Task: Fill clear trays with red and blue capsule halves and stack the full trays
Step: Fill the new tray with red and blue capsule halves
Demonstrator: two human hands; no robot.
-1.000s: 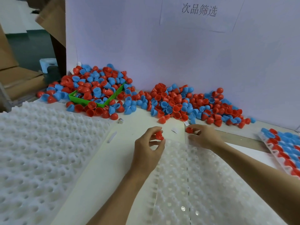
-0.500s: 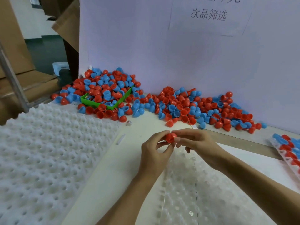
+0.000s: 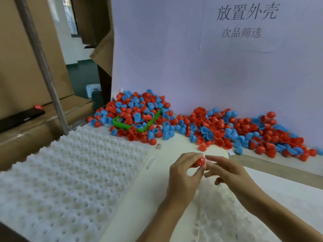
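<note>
While both hands meet, left hand (image 3: 183, 175) pinches red capsule half (image 3: 200, 161).

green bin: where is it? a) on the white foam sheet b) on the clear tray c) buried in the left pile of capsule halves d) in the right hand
c: the green bin sits among the left pile against the wall, with red and blue halves in and around it.

clear tray (image 3: 232, 215) | cut off by bottom edge, partly behind forearms
</note>
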